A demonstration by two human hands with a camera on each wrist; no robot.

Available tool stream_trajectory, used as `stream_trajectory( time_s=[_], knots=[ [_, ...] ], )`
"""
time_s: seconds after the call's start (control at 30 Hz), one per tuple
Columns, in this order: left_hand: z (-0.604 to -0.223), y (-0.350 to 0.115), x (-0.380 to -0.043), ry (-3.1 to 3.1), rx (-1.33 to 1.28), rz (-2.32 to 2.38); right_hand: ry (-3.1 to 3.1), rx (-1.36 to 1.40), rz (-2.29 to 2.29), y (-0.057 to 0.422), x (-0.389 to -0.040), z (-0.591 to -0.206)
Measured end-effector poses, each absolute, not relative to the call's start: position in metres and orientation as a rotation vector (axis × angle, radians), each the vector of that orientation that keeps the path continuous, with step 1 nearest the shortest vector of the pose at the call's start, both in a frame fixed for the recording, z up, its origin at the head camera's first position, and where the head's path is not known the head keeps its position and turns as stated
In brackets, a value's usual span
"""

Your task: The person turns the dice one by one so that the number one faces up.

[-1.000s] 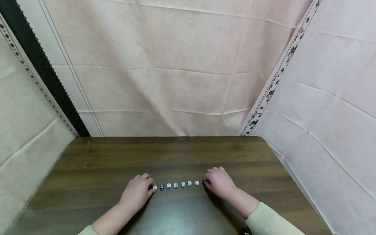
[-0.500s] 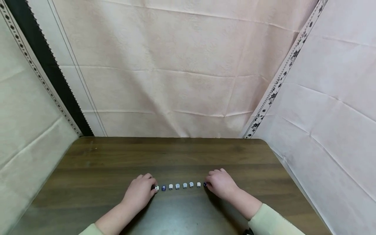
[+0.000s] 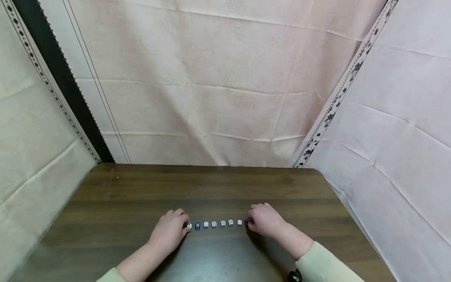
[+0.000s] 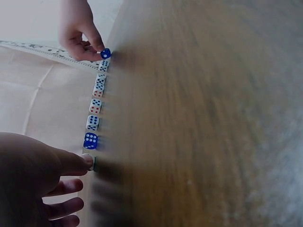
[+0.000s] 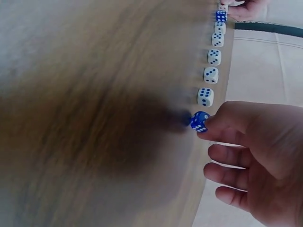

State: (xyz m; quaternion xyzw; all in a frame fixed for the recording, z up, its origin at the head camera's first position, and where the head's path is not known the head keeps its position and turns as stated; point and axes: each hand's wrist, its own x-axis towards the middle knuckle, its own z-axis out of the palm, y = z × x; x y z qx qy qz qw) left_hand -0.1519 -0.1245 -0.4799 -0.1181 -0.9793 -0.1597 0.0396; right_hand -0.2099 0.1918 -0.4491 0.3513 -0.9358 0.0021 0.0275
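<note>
A row of small dice runs across the wooden table, with a hand at either end. My left hand (image 3: 169,231) pinches the white die (image 3: 190,226) at the left end; its thumb covers much of that die in the left wrist view. Beside it stands a blue die (image 4: 91,141) with white dots. Several white dice (image 3: 223,223) continue the line, spaced slightly apart. At the right end my right hand (image 3: 265,220) holds another blue die (image 5: 199,121) between thumb and finger. That die looks tilted in the right wrist view, next to the last white die (image 5: 205,97).
The brown table (image 3: 211,188) has rounded far corners. Pale cloth hangs behind it (image 3: 218,98) and along both sides, with a black strip (image 3: 70,78) at the left. A dark band (image 3: 295,275) shows near the right sleeve.
The head view has shifted slightly, so the table contents appear a little further right. Both hands keep their grip at the row's ends, and the dice keep their order.
</note>
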Motion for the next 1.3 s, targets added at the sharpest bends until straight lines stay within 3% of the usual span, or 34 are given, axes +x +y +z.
stream_trajectory(
  time_s=[0.57, 1.07, 1.3],
  knots=[
    [-0.477, -0.124, -0.151, -2.995, -0.361, -0.487, -2.993, 0.986, 0.158, 0.194, -0.215, -0.453],
    [-0.476, -0.125, -0.15, -3.005, -0.373, -0.489, -3.099, 0.56, 0.37, 0.194, -0.206, -0.462],
    [-0.477, -0.124, -0.151, -3.019, -0.373, -0.492, -3.106, 0.493, 0.361, 0.19, -0.205, -0.466]
  ],
)
